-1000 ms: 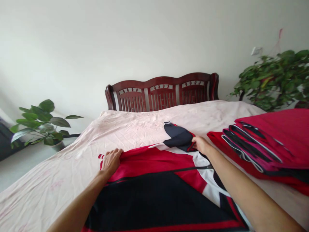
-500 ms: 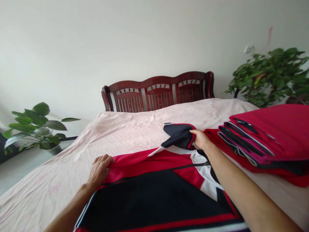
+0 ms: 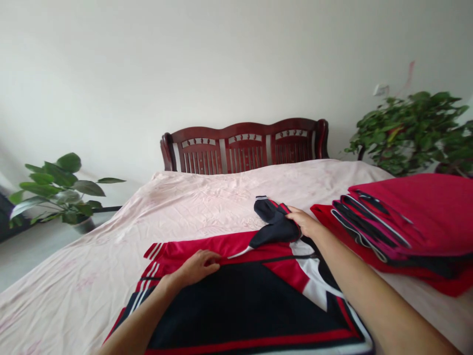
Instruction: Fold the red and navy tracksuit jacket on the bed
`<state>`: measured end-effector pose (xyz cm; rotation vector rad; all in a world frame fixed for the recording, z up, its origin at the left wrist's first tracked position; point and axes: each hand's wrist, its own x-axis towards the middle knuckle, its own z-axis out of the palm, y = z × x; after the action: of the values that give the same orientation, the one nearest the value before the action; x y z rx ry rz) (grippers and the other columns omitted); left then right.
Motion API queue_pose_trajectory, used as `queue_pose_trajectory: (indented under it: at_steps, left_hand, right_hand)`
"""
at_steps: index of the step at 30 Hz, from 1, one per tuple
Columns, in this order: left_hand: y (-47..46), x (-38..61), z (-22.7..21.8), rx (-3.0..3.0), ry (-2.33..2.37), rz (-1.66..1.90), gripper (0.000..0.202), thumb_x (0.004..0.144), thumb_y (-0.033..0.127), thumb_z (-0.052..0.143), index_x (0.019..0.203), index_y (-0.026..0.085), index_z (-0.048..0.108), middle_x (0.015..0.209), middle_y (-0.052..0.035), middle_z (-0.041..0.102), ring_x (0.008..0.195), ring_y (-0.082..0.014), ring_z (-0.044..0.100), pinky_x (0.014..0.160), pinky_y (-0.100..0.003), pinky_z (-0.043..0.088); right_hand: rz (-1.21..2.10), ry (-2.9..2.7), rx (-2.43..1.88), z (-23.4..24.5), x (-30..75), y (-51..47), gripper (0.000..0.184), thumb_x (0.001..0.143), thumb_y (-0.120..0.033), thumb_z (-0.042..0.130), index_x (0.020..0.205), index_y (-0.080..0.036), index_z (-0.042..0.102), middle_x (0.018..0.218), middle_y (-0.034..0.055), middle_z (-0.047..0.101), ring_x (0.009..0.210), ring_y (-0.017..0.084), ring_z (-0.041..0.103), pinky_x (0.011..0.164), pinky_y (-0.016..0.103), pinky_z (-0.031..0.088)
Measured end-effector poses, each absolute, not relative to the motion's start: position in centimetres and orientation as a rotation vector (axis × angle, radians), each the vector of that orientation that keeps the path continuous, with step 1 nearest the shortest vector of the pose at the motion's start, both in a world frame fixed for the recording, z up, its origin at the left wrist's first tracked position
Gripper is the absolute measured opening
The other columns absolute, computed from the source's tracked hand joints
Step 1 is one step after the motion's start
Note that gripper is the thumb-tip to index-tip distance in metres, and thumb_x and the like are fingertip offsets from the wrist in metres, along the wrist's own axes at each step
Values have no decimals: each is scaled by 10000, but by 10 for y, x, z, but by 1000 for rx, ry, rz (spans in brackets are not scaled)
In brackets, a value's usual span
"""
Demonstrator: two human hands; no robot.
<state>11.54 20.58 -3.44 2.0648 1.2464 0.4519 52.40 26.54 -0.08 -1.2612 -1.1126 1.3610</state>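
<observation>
A jacket [image 3: 236, 301] in black, red and white lies spread on the bed in front of me, its striped hem to the left and its collar to the right. My right hand [image 3: 303, 222] grips the jacket's dark sleeve [image 3: 275, 224] near the shoulder, thumb and fingers closed on the cloth. That sleeve is bent, and its striped cuff points away from me. My left hand [image 3: 201, 266] rests palm down on the red and black front, fingers stretched out and not gripping.
A stack of folded clothes [image 3: 414, 212], mostly red and black, sits at the right on the pink bedsheet [image 3: 207, 202]. Behind the bed stands a dark wooden headboard [image 3: 246, 148]. Potted plants [image 3: 59, 187] flank the bed on both sides.
My left hand has moved right, from the hem's far corner onto the jacket's front, leaving the striped hem uncovered. My right hand has folded the sleeve inward slightly. The view has tilted up a little.
</observation>
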Motion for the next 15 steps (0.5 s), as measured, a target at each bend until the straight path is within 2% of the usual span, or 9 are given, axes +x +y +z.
queue_pose_trajectory:
  at_steps: [3, 5, 8, 10, 13, 15]
  left_hand:
    - [220, 144, -48, 1756, 1176, 519, 306, 811, 435, 640, 887, 171, 776, 799, -45, 729, 833, -218, 640, 846, -325, 469]
    - [234, 157, -52, 1641, 1222, 589, 307, 825, 428, 617, 830, 151, 749, 677, -29, 678, 710, -184, 621, 739, -301, 475]
    - [252, 179, -53, 1405, 1266, 673, 282, 833, 405, 612, 906, 151, 711, 722, -30, 694, 695, -162, 640, 709, -279, 488]
    - [258, 197, -51, 1235, 1219, 622, 341, 843, 451, 609, 951, 141, 705, 792, -73, 732, 726, -189, 681, 727, -305, 520]
    - [257, 229, -52, 1003, 1104, 507, 461, 838, 543, 621, 932, 101, 713, 826, -150, 750, 757, -249, 718, 754, -361, 552]
    - [252, 248, -52, 873, 1012, 506, 468, 871, 554, 585, 920, 106, 712, 845, -146, 754, 787, -238, 725, 802, -348, 555]
  right_hand:
    - [1577, -1339, -1104, 19, 508, 253, 625, 619, -52, 598, 1218, -214, 671, 1055, 25, 771, 847, 174, 728, 761, 251, 556]
    - [1769, -1509, -1020, 28, 501, 240, 648, 604, -59, 603, 1233, -201, 677, 1120, 38, 757, 915, 182, 725, 815, 259, 549]
    - [1893, -1671, -982, 32, 495, 222, 631, 597, -70, 583, 1204, -193, 705, 1097, 28, 763, 929, 173, 719, 858, 263, 532]
    - [1927, -1762, -979, 30, 493, 215, 619, 596, -68, 566, 1182, -192, 723, 1073, 18, 766, 930, 163, 715, 889, 266, 517]
    - [1977, -1838, -954, 25, 491, 208, 585, 608, -80, 568, 1155, -189, 743, 1033, 20, 769, 903, 166, 716, 892, 283, 519]
    - [2006, -1868, -923, 23, 489, 204, 552, 617, -93, 578, 1133, -182, 756, 1015, 26, 769, 882, 172, 717, 890, 294, 521]
